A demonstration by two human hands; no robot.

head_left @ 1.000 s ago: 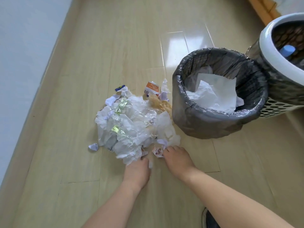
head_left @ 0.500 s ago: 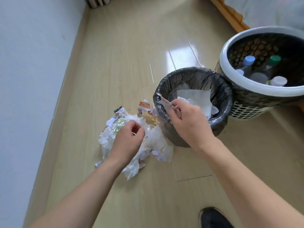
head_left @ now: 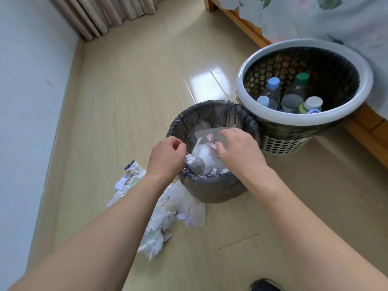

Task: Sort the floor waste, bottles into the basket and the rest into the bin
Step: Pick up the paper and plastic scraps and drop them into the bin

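A black-lined bin stands mid-floor with white paper inside. My left hand hovers over its left rim, fingers curled on a crumpled white plastic wad that hangs into the bin. My right hand is over the bin's right side with relaxed, spread fingers, and a small printed scrap is just off its fingertips. To the right, a white-rimmed perforated basket holds several capped bottles. A pile of wrappers and torn paper lies on the floor left of the bin, partly hidden by my left forearm.
A pale wall runs along the left and a curtain hangs at the back. A wooden bed frame with a sheet borders the right, touching the basket. My dark shoe shows at the bottom edge.
Both hands rose from the floor pile to above the bin. The left hand brought white waste up with it. The right hand's fingers have opened over the bin. The view tilted up.
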